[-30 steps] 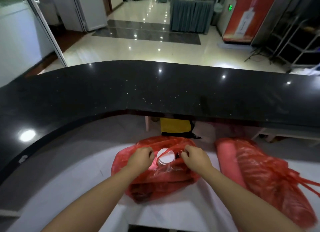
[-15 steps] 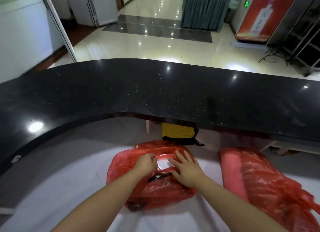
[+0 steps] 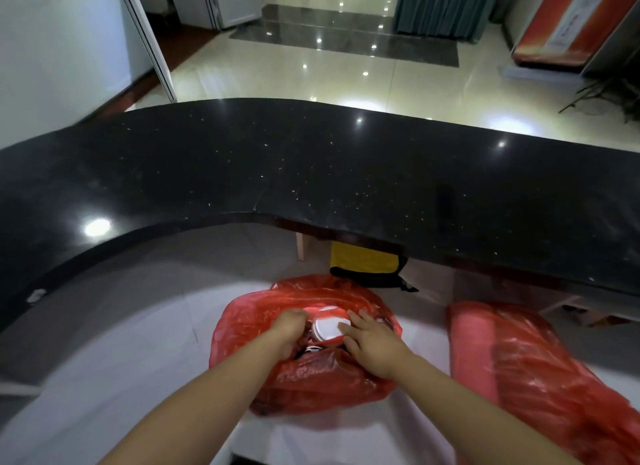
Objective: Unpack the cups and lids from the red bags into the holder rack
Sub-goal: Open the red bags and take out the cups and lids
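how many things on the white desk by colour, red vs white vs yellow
red: 2, the red bag under the hands and the second red bag on the right
white: 1 plainly seen, the white lid in the open bag
yellow: 1, a yellow bag under the black counter
total: 4

Glossy speckled counter (image 3: 311, 173); crinkly plastic bag (image 3: 311, 385)

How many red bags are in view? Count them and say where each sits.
2. One red bag lies in the middle, with the left hand and right hand at its mouth. The other bag lies to its right, untouched. More could be hidden outside the picture.
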Demonstrator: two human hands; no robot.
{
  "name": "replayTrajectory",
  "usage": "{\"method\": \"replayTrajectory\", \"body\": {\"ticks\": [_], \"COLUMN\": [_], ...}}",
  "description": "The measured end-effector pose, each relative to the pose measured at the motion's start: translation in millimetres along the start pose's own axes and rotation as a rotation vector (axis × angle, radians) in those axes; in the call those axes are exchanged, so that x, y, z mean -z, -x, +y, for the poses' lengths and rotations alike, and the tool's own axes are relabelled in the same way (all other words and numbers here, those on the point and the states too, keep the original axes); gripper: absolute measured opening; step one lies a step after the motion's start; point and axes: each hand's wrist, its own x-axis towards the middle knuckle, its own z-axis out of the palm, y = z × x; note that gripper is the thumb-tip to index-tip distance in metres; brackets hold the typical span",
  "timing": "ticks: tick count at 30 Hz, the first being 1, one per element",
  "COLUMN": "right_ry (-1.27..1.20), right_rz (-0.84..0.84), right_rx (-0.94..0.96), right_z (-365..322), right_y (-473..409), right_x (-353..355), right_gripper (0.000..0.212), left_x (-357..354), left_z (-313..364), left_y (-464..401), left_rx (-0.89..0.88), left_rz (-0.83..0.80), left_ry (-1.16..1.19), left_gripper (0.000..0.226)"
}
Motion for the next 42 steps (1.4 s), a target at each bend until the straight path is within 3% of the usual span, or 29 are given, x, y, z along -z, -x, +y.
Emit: {"method": "replayTrajectory", "body": {"ticks": [4, 21, 32, 39, 42], "right_ry": [-0.004, -0.05, -0.017, -0.097, -0.133], "right_rz": [0.003, 0.012, -0.036, -0.044, 0.028], "right_rx": [0.02, 0.023, 0.017, 0.032, 0.011], "right_z": [5.1, 16.4, 13.9, 13.0, 13.8], "right_y": [2.0, 10.1, 12.1, 11.3, 16.3], "right_x": [-4.2, -12.3, -5.3, -1.1, -3.8], "right_gripper": [0.05, 0.052, 0.052, 0.053, 0.051], "left_x": [-5.1, -9.8, -22.1, -27.9, -27.9], "left_z": [0.3, -7.1, -12.3, -14.2, -15.3], "left_y": [-0.3, -3.0, 11.2, 11.3, 11.7], "left_rx": [0.087, 0.089, -0.018, 0.043, 0.026], "left_rz": [0.021, -0.021, 0.016, 0.011, -0.005], "left_ry": [0.1, -0.163, -0.13, 0.0, 0.01], "left_gripper": [0.012, 0.018, 0.015, 0.006, 0.021]}}
